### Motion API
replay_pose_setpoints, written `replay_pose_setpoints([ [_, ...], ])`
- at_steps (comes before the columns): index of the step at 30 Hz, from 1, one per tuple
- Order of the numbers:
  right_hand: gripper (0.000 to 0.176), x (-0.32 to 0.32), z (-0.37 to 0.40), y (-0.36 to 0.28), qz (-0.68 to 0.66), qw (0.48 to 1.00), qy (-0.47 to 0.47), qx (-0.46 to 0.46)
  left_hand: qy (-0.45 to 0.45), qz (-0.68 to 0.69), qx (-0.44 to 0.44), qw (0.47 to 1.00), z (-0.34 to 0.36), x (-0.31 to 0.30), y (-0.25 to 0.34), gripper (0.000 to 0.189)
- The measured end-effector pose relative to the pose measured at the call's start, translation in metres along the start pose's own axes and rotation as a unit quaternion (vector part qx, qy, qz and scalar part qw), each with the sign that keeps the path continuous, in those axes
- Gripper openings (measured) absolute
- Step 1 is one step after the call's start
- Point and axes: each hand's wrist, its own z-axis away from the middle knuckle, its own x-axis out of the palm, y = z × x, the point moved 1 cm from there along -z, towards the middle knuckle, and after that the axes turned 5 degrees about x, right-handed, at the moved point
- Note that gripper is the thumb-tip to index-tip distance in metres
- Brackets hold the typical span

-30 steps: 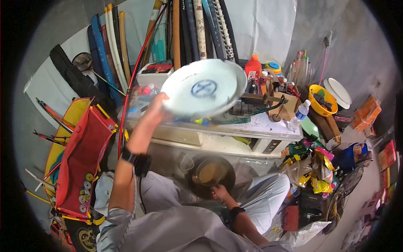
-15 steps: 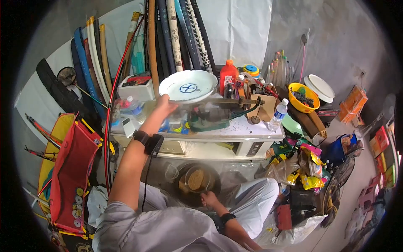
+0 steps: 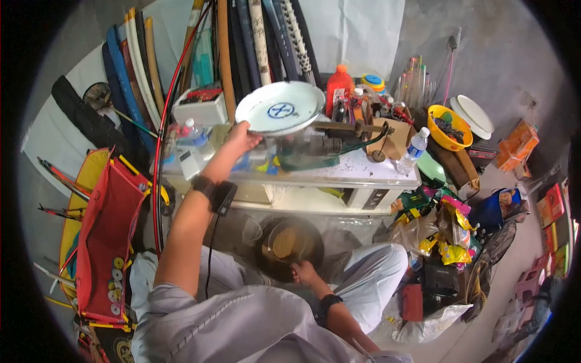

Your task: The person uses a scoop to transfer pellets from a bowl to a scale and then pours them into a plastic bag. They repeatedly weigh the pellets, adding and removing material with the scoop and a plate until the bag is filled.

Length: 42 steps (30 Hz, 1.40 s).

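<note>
My left hand [image 3: 241,140] is stretched forward, fingers closed on the near left rim of a shallow white enamel dish [image 3: 260,109] with a blue mark in its middle. The dish overlaps the near end of a beam scale [image 3: 339,126] with a green base and a hanging weight. Low between my knees, my right hand [image 3: 306,274] is closed on what looks like the handle of a round scoop [image 3: 296,253]. Tan material [image 3: 284,243] lies inside the scoop, which is in a dark round basin [image 3: 316,249].
A white bench [image 3: 387,187] carries a water bottle [image 3: 413,151], a red-orange bottle [image 3: 340,88] and other small items. A yellow basket [image 3: 454,142] stands farther right. Colourful packets [image 3: 454,242] pile up on the right floor; a red open bag [image 3: 112,236] is on the left.
The view has shifted slightly, so the bench and dish sit differently in frame. My left hand keeps its hold on the dish rim, and my right hand stays at the basin.
</note>
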Motion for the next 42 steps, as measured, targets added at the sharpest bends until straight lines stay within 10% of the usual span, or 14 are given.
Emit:
replay_pose_setpoints([
  [8, 0.027, -0.002, 0.0, -0.002, 0.006, 1.0, 0.025, -0.019, 0.008, -0.029, 0.1, 0.995, 0.075, -0.012, -0.023, 0.071],
  [13, 0.022, -0.001, 0.012, -0.022, 0.04, 0.998, 0.04, -0.03, 0.045, -0.439, -0.05, 0.896, 0.042, -0.145, -0.269, 0.054],
  [15, 0.019, -0.001, 0.007, -0.021, 0.022, 0.999, 0.047, 0.0, 0.112, -0.268, -0.156, 0.944, 0.092, -0.145, -0.309, 0.047],
  [17, 0.019, -0.005, -0.002, -0.014, 0.034, 0.997, 0.06, -0.016, 0.124, -0.381, -0.13, 0.907, 0.097, -0.15, -0.351, 0.049],
  [22, 0.02, -0.003, -0.007, -0.012, 0.032, 0.994, 0.096, 0.031, 0.048, -0.506, 0.072, 0.858, 0.104, -0.144, -0.385, 0.048],
  [26, 0.02, -0.014, -0.04, 0.032, 0.261, 0.959, 0.092, -0.064, 0.082, -0.552, -0.034, 0.829, 0.114, -0.123, -0.368, 0.035],
  [31, 0.02, -0.001, -0.03, 0.004, 0.213, 0.973, 0.084, 0.015, 0.177, -0.475, -0.222, 0.833, 0.122, -0.127, -0.399, 0.02],
  [33, 0.021, 0.007, -0.021, -0.016, 0.176, 0.979, 0.081, 0.064, 0.244, -0.486, -0.082, 0.835, 0.127, -0.136, -0.42, 0.018],
  [36, 0.023, 0.011, -0.011, -0.022, 0.102, 0.988, 0.068, 0.089, 0.103, -0.542, -0.112, 0.827, 0.114, -0.156, -0.43, 0.026],
  [42, 0.022, 0.003, -0.011, -0.014, 0.107, 0.99, 0.067, 0.07, 0.119, -0.589, 0.026, 0.799, 0.106, -0.14, -0.369, 0.043],
])
